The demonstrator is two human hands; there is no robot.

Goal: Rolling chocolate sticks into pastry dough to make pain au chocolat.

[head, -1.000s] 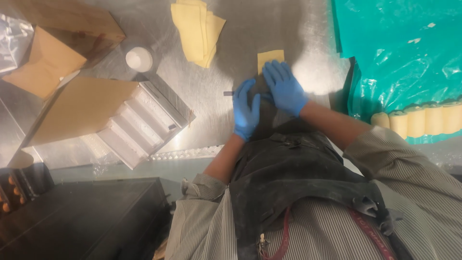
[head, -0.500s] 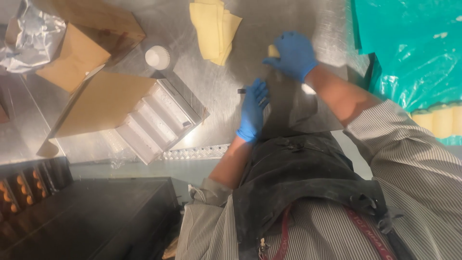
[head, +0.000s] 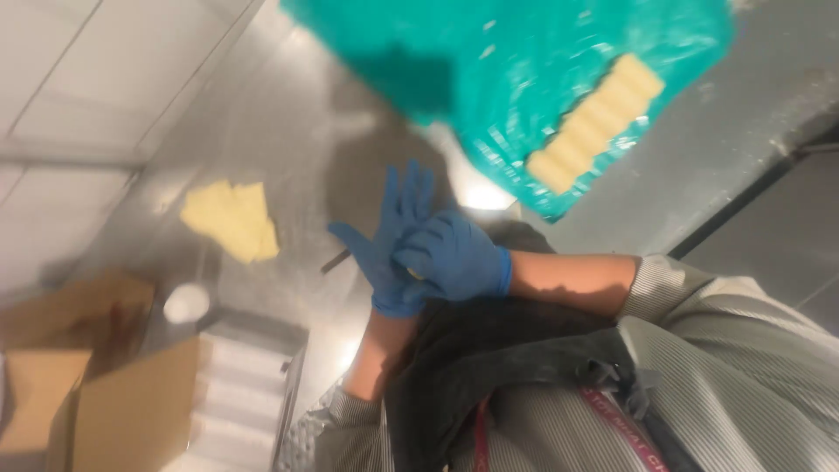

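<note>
Now both blue-gloved hands meet over the steel worktable (head: 288,131) — apart half a second ago. Left hand (head: 393,240) lies flat, fingers spread; right hand (head: 454,258) presses across it, curled over a small pale-yellow piece (head: 414,274) — grip unclear. Rolled pale dough tubes (head: 594,122) rest on teal plastic sheet (head: 489,70).

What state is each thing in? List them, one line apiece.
Left hand: gloved blue, fingers spread flat.
Right hand: gloved blue, curled against the left palm over a small yellow piece.
Pastry sheets: stacked loosely on the steel table.
Rolled pastries: lined up in a row on the green plastic sheet.
Cardboard box: open.
</note>
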